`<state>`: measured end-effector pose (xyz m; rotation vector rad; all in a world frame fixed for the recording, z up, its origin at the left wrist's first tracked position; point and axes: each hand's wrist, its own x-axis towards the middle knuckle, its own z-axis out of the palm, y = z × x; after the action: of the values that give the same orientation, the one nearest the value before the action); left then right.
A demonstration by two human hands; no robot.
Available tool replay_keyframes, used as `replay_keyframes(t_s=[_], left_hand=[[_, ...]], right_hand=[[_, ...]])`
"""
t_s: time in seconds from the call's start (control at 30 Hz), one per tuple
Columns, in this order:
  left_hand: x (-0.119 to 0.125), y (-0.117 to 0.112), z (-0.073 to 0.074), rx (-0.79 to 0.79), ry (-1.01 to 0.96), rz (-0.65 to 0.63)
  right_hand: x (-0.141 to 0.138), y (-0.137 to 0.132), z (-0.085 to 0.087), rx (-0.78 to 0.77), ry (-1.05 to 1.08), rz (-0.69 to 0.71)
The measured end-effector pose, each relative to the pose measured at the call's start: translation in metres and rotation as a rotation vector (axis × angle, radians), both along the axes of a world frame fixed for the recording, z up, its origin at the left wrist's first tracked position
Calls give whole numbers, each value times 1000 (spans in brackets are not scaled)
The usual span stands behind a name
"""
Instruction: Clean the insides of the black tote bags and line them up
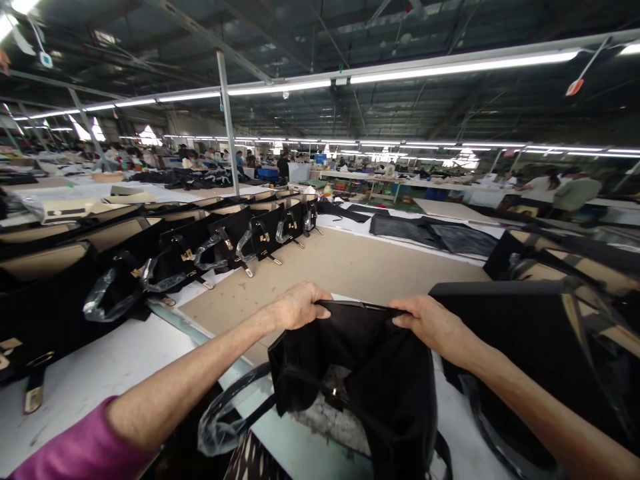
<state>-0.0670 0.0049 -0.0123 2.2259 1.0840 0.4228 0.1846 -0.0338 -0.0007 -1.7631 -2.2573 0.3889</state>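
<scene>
A black handbag [400, 400] lies before me at the table's near edge, its far rim pulled up between my hands. My left hand [300, 305] pinches that rim at its left part, thumb on the near side. At the rim's right part, my right hand [433, 325] pinches it the same way. A plastic-wrapped handle [225, 417] loops out to the bag's left. A small metal fitting [335, 392] glints near the bag's middle, above a greyish patch. Much of the bag's inside is too dark to make out.
Rows of black handbags [170, 247] with gold fittings and wrapped handles stand on the left. Another large black bag [500, 320] stands close by my right arm. Brown board [350, 257] covers the table's middle, with dark flat pieces [430, 233] beyond. People [575, 190] are farther off.
</scene>
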Motion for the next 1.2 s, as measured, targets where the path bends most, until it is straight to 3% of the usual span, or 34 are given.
replay_keyframes(t_s=[0.3, 0.53, 0.67, 0.83, 1.0, 1.2], left_hand=[[9, 4, 7, 146, 149, 6], [0, -7, 11, 57, 114, -129], [-5, -13, 9, 37, 99, -103], [-2, -19, 8, 205, 122, -88], [-4, -21, 8, 245, 134, -59], [-8, -24, 7, 258, 117, -25]], right_hand=[[-2, -1, 5, 11, -65, 46], [4, -1, 4, -86, -17, 75], [-2, -1, 6, 17, -145, 117], [-16, -2, 7, 152, -362, 98], [-27, -7, 13, 247, -248, 147], [-35, -5, 15, 234, -66, 318]])
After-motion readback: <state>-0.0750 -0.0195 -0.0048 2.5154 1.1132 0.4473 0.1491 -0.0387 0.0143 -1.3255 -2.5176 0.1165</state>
